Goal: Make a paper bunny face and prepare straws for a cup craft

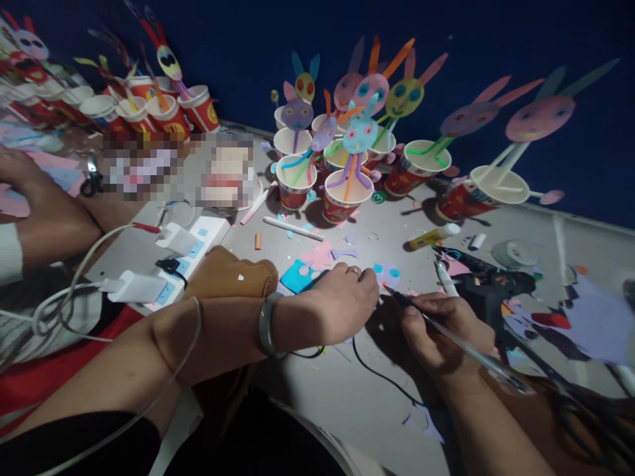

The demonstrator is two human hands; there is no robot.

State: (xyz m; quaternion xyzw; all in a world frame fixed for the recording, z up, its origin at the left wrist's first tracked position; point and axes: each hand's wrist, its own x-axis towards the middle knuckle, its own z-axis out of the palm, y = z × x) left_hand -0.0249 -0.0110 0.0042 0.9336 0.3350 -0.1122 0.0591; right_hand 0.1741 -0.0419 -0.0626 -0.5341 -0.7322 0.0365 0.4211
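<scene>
My right hand (444,330) grips a pen (466,347) with a clear barrel. The pen's dark tip points at a small pale purple paper face (386,276) that has two blue eyes and an orange spot. Curled fingers of my left hand (344,301) press the left edge of this face down on the table, hiding part of it. Left of that hand lies a blue paper piece (296,274) with a hole cut in it. A glue gun (489,297) is beyond my right hand, and black scissors (578,410) lie to its right.
Behind stand paper cups (348,198) with paper rabbit figures. A power strip (198,241) with plugged chargers and a brown pouch (225,277) lie left. Another person's arm (54,205) rests at far left. A glue stick (431,236), tape roll (516,252) and paper scraps are scattered about.
</scene>
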